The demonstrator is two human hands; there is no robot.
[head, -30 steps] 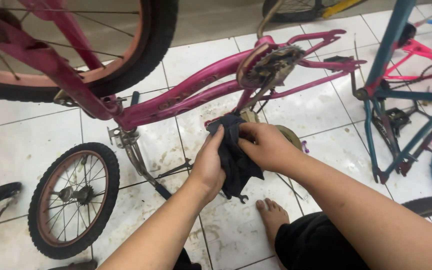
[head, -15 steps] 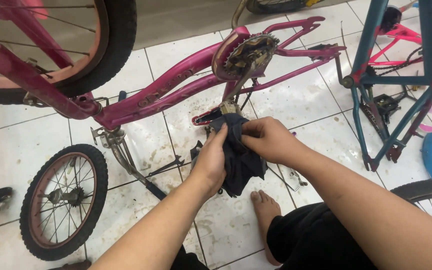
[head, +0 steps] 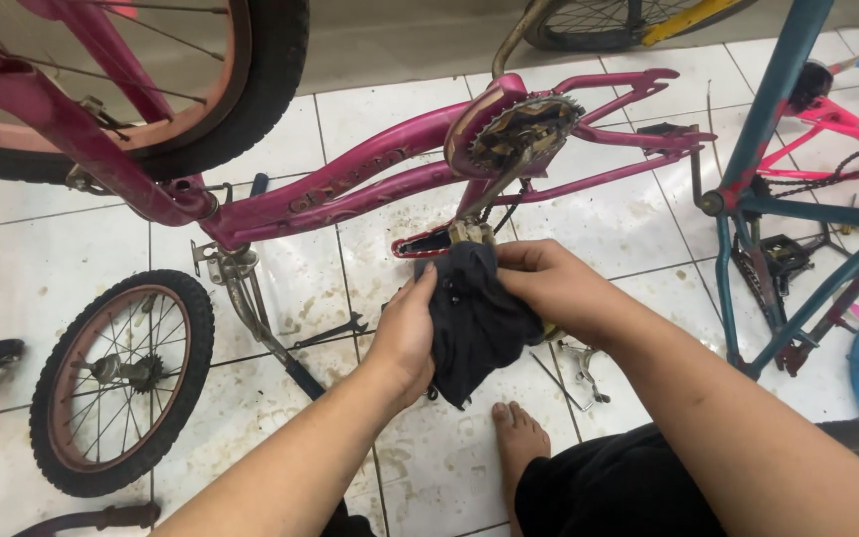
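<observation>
Gripping from both sides, the left hand (head: pixel 405 333) and right hand (head: pixel 549 288) are closed on a dark rag (head: pixel 474 318), which is held against the pedal (head: pixel 439 239) beneath the chainring (head: pixel 524 134) of the inverted pink bicycle frame (head: pixel 350 184).

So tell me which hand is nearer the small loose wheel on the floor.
Left. The left hand is just right of the small wheel; the right hand lies farther right, beyond the dark rag.

a bicycle repair workshop: stripped bike frames (head: pixel 350 189), a loose wheel (head: pixel 116 383), and a wrench (head: pixel 335 330) on grimy tiles.
</observation>
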